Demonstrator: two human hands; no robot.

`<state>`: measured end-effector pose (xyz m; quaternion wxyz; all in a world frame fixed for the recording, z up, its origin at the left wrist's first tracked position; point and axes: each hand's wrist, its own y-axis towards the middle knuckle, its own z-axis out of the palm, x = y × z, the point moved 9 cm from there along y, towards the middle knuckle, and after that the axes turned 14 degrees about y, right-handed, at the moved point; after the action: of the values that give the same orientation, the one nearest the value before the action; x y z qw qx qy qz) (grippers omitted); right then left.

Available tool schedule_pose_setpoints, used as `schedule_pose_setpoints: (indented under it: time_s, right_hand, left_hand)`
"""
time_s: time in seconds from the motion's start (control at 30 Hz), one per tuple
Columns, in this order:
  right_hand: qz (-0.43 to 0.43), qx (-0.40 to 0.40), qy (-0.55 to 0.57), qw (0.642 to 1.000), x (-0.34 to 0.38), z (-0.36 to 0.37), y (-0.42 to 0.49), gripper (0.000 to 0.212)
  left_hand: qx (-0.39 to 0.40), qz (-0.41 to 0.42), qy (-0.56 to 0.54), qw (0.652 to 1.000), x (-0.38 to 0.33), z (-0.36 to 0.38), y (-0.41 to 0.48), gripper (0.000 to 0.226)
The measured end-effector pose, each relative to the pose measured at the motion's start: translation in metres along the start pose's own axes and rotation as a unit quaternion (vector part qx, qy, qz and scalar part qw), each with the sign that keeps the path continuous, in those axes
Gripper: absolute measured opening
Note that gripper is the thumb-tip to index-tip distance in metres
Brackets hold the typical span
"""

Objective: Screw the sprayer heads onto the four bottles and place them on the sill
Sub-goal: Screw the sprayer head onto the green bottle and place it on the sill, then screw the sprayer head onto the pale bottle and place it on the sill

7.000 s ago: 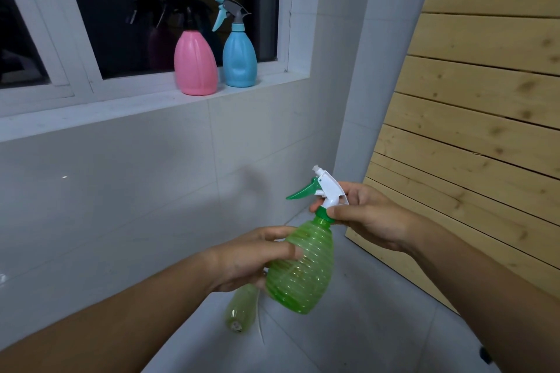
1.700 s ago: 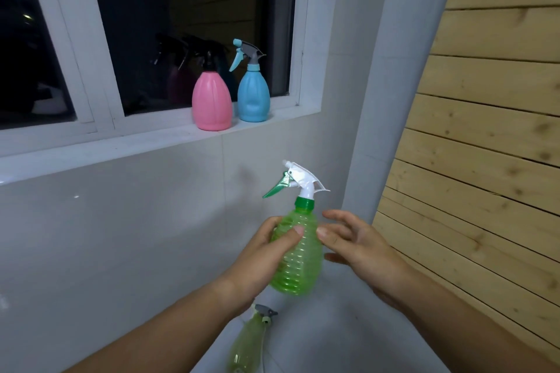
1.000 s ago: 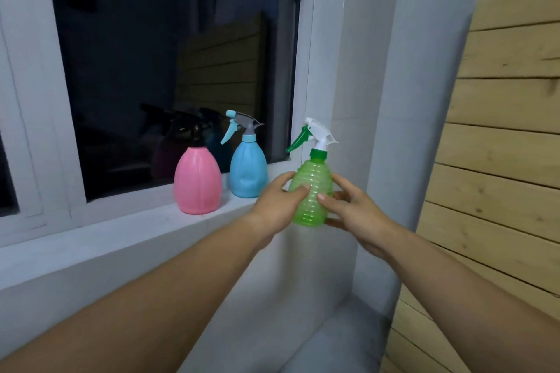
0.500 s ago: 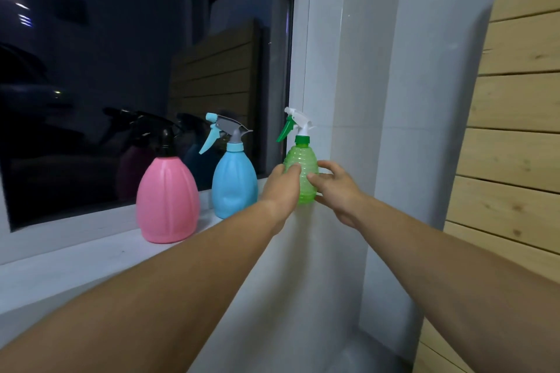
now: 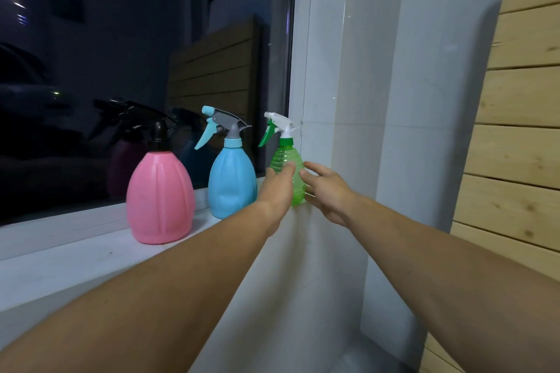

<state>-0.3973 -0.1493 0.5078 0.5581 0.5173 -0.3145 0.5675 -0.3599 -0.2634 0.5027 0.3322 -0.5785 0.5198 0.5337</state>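
Left hand [image 5: 277, 188] reaches forward with its fingers loosely straightened, the fingertips lying against the left side of the green bottle [image 5: 286, 156] and the thumb low beside it; the fingers are not wrapped round it. On the other side of the green bottle, the right hand [image 5: 328, 194] is spread, fingers apart and relaxed, the tips at the bottle's right flank. Whether they touch it or sit just off it cannot be told.

The green bottle stands upright on the sill [image 5: 75, 257], at its far right end. Its clear ribbed body is topped by a green collar and a white sprayer head [image 5: 280, 127] with a green trigger pointing left.

Just left of the green bottle stands a blue bottle [image 5: 231, 182], upright, wearing a grey sprayer [image 5: 227, 126] with a pale blue trigger and nozzle, also facing left. The left hand partly covers the gap between the two bottles. Further left of the green bottle, past the blue one and apart from it, a pink bottle [image 5: 160, 200] stands upright with a black sprayer [image 5: 157, 133] on its neck.

Behind the green bottle and to its left is the dark window pane [image 5: 121, 54], which reflects the bottles and some wooden boards. Directly behind and right of the green bottle rises the white window frame [image 5: 306, 70], then a glossy white tiled wall [image 5: 378, 100]. Farthest right of the green bottle is a wall of pale wooden planks [image 5: 521, 145].
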Motion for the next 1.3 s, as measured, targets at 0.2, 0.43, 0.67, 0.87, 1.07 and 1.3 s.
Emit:
schedule_pose_setpoints:
  time_s: [0.2, 0.43, 0.67, 0.87, 1.07, 1.3]
  right_hand:
    - [0.012, 0.007, 0.019, 1.0, -0.011, -0.001, 0.005, 0.049]
    - [0.012, 0.024, 0.017, 0.999, -0.012, 0.006, 0.003, 0.052]
    - [0.003, 0.013, -0.009, 1.0, -0.014, -0.001, 0.004, 0.063]
    - [0.004, -0.017, 0.002, 1.0, -0.015, -0.029, -0.005, 0.057]
    - [-0.017, -0.063, -0.012, 0.998, -0.018, -0.07, -0.059, 0.039]
    - [0.08, -0.074, -0.117, 0.987, -0.124, -0.117, -0.185, 0.02]
  left_hand:
    - [0.006, -0.002, 0.029, 1.0, 0.004, 0.002, 0.006, 0.069]
    - [0.0, -0.011, 0.052, 0.999, 0.008, 0.001, 0.012, 0.094]
    - [-0.026, -0.027, 0.093, 0.995, 0.016, -0.003, 0.015, 0.089]
    - [-0.04, 0.002, 0.113, 0.993, 0.011, -0.005, -0.001, 0.083]
    - [-0.024, 0.095, 0.084, 0.992, 0.021, 0.014, -0.072, 0.069]
    - [0.047, -0.026, 0.091, 0.994, 0.16, 0.024, -0.162, 0.023]
